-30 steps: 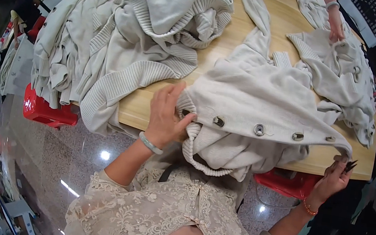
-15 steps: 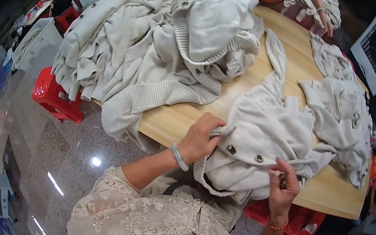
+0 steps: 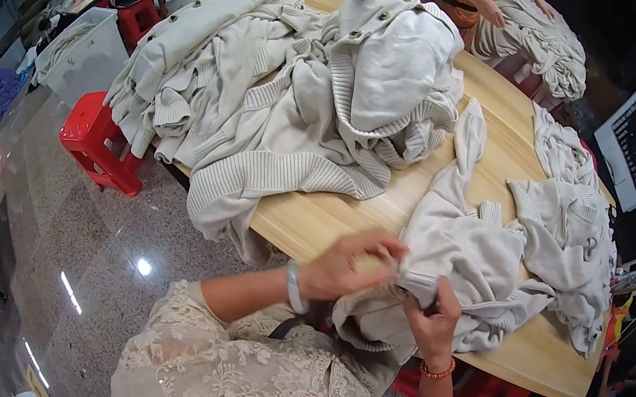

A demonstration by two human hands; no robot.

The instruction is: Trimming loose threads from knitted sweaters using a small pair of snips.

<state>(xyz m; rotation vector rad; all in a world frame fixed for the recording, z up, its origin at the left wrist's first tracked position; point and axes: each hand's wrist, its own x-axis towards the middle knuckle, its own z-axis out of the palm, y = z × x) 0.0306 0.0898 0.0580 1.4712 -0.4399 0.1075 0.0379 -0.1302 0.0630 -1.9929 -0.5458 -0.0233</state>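
An off-white knit cardigan (image 3: 466,244) lies in front of me at the table's near edge, one sleeve stretched out away from me. My right hand (image 3: 434,323) is closed on its ribbed edge, the thumb pressed on top of the knit. That ribbed part is lifted and folded over, and the buttons on it are out of sight. Just left of the ribbing, my left hand (image 3: 353,267) is smeared by motion. Its fingers reach toward the ribbed edge, and whether they touch or grip it does not show. The cardigan's lower part hangs over the edge toward my lap.
A big heap of similar cardigans (image 3: 267,98) covers the left of the wooden table (image 3: 314,219); more knitwear (image 3: 569,232) lies at right. Red stools (image 3: 97,136) stand beside and under the table. Across it, another person's hand (image 3: 492,13) is near a further pile (image 3: 533,41).
The buttoned front has been folded over, and its buttons are now hidden. My right hand has moved left onto the ribbing; my left hand has let go of the cloth it pinched.
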